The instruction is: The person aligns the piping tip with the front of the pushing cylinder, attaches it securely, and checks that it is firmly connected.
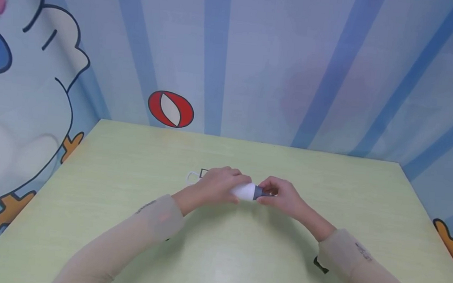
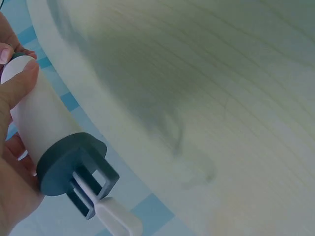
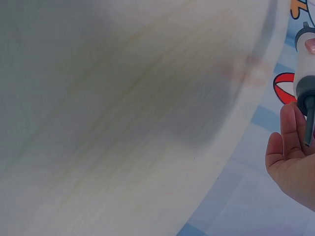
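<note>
A white plunger syringe (image 1: 245, 191) with dark grey ends is held level above the table. My left hand (image 1: 220, 183) grips its white barrel (image 2: 47, 118), thumb along one side and fingers round the other. Past that hand, the left wrist view shows a dark grey end cap (image 2: 61, 169) with open loops and a white plunger handle (image 2: 115, 216) sticking out. With thumb and fingertips, my right hand (image 1: 284, 198) pinches the grey front cap at the other end. A thin grey nozzle (image 3: 310, 120) points from that cap across the right palm.
The pale yellow-green table (image 1: 223, 267) stretches out on all sides below the hands. Behind it stands a blue-striped wall (image 1: 257, 63) with a red and white ball printed on it. Cartoon figures cover the side walls. A small black strap end (image 1: 321, 265) hangs under the right sleeve.
</note>
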`<state>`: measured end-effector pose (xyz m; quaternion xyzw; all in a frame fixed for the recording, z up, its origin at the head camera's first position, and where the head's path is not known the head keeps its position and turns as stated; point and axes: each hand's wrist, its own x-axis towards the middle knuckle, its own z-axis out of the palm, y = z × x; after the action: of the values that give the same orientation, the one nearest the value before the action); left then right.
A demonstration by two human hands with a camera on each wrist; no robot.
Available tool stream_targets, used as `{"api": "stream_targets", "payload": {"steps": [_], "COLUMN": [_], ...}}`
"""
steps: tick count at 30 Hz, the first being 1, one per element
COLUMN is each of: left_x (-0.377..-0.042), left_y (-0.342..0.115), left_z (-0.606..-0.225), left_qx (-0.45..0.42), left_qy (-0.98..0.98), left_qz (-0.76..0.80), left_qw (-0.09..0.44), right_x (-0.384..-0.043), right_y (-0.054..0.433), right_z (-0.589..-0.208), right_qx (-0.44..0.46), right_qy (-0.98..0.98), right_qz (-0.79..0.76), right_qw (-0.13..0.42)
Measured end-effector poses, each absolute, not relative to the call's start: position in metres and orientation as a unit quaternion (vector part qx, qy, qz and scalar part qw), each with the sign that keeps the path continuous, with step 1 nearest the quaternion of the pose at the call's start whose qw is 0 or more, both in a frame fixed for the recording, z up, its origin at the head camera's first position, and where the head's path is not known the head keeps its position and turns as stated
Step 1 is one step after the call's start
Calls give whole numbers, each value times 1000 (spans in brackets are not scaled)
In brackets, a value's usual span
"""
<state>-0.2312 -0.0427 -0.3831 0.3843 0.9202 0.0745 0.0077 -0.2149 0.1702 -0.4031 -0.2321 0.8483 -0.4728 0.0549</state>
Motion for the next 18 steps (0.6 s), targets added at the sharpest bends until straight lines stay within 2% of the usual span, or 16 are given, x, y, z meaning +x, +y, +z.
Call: {"api": "stream_targets", "payload": {"steps": [5,18], "left_x": [-244,-259], "left_y": [-34,-21], "left_z": [-391,-411], "left_qx": [368,343], "left_qy": [926,934], "left_qz": [78,78], "left_qw": [34,61], "right_x": [-230,-249], "right_y": [172,176], "right_z": [-406,-419], "right_qx": [-203,-167], "right_qy": [879,900], "right_qz": [-424,-380], "right_qw": [79,132]}}
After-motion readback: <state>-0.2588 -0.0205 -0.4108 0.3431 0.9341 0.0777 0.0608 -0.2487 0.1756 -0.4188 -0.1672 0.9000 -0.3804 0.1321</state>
